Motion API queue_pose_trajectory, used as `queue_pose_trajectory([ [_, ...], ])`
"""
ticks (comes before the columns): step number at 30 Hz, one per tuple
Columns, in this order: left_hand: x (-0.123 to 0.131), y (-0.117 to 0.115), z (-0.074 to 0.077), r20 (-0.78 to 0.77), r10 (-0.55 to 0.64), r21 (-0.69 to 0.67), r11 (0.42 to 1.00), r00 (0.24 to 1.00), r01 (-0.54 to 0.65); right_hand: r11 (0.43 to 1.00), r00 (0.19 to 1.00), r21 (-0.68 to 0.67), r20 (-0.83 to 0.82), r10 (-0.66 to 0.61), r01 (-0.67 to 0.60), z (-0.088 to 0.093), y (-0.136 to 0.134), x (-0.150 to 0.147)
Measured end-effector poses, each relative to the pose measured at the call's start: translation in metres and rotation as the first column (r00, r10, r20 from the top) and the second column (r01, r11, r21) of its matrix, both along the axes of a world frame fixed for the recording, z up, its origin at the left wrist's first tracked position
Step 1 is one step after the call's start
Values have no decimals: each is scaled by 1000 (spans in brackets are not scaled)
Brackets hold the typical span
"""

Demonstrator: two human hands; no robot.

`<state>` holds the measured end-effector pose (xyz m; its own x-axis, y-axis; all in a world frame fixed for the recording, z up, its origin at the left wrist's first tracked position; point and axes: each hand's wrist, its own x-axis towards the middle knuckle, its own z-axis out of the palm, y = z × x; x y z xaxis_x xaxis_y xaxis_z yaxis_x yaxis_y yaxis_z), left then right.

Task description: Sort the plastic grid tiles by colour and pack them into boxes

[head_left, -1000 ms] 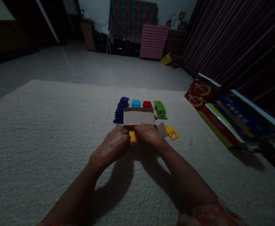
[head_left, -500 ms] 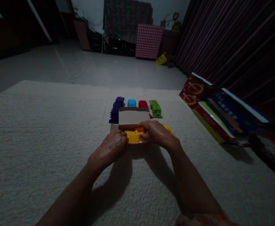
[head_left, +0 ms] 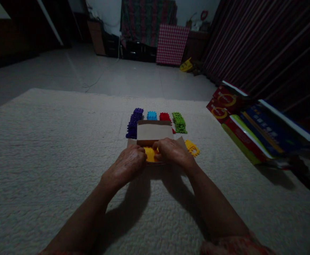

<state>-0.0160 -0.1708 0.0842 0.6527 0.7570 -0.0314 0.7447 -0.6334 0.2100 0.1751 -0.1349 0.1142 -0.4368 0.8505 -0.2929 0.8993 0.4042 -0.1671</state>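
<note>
An open cardboard box (head_left: pixel 155 131) lies in front of me with its lid flap raised at the back. Yellow interlocking puzzle pieces (head_left: pixel 151 154) lie inside it. At the box's left side my left hand (head_left: pixel 130 160) is closed, its fingers curled down beside the yellow pieces; what they grip is hidden. My right hand (head_left: pixel 172 151) reaches over the right side, with bent fingers closed on a yellow piece in the box. Another yellow piece (head_left: pixel 192 148) rests on the cloth just right of the box.
Behind the box stand stacks of purple pieces (head_left: pixel 135 123), blue pieces (head_left: pixel 152 115), red pieces (head_left: pixel 165 116) and green pieces (head_left: pixel 179 123). Several printed cartons (head_left: pixel 266 129) are at the right. A pale quilted cover (head_left: pixel 64 152) spreads beneath everything.
My right hand has shifted slightly left over the yellow pieces, covering more of them and uncovering the loose yellow piece at the right. The whole view has moved slightly.
</note>
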Motion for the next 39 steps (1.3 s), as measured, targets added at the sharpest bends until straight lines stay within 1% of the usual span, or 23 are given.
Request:
queue_pose_trajectory([
  [3, -2, 0, -3, 22, 2, 8, 1000, 1000, -3, 999, 998, -22, -53, 43, -44, -3, 6, 4],
  [7, -3, -1, -1, 4, 26, 13, 1000, 1000, -26, 986, 970, -76, -206, 129, -147, 1, 14, 13],
  [9, -4, -2, 1, -2, 25, 23, 999, 1000, -25, 986, 952, -81, -282, 116, -144, 5, 17, 17],
  [11, -5, -3, 2, 5, 25, 38, 999, 1000, -25, 992, 944, -71, -319, 80, -108, 7, 19, 18],
  [13, -4, -3, 5, 16, 29, 44, 999, 999, -29, 995, 945, -51, -320, 63, -83, 6, 21, 16],
  [16, -1, -3, 11, 26, 38, 29, 999, 999, -39, 998, 951, -18, -303, 59, -68, -2, 23, 8],
  [20, 5, -3, 17, 68, -21, 21, 1000, 997, 20, 1000, 951, 23, -308, -3, 11, -15, 22, 1],
  [22, 9, -4, 18, 45, -37, 4, 999, 998, 37, 999, 948, 34, -317, -24, 37, -18, 20, -1],
  [25, 14, -5, 19, -25, -26, -31, 999, 999, 25, 997, 948, 43, -315, -50, 67, -17, 14, -2],
  [28, 16, -7, 19, -80, -16, -54, 998, 997, 12, 990, 952, 85, -293, -84, 113, -12, 6, 4],
  [31, 18, -7, 18, -107, -6, -58, 998, 994, -1, 981, 944, 144, -320, -78, 130, -10, 0, 17],
  [33, 18, -7, 17, -110, 5, -46, 999, 994, -10, 979, 940, 163, -336, -62, 122, -12, -2, 26],
  [35, 19, -7, 16, -112, 14, -32, 999, 994, -17, 980, 948, 168, -312, -53, 110, -16, -3, 32],
  [39, 18, -7, 10, -110, 18, -8, 1000, 994, -19, 979, 970, 187, -242, -35, 82, -21, -6, 33],
])
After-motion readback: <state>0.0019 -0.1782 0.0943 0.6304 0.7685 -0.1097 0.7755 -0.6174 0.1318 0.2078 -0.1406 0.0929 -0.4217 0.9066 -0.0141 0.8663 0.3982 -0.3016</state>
